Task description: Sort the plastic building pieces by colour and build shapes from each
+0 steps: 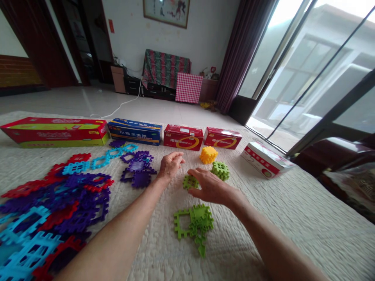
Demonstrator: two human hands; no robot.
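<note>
My left hand [171, 164] is above the quilted cloth with its fingers curled together; what they hold, if anything, cannot be made out. To its right, my right hand [206, 185] has its thumb and fingers apart, beside a flat green piece [190, 182] that it partly hides. Just beyond the right hand sits a green block [220, 170] built of toothed pieces. A yellow toothed block [208, 155] stands behind it. Nearer to me, between my forearms, several green pieces [200, 218] lie overlapping.
Purple pieces [141, 178] lie left of my left hand. Red, blue and purple pieces [76, 207] are heaped at the left. A long red box [58, 132], a blue box [134, 132], two red boxes [183, 137] and a white-red box [265, 160] line the far side.
</note>
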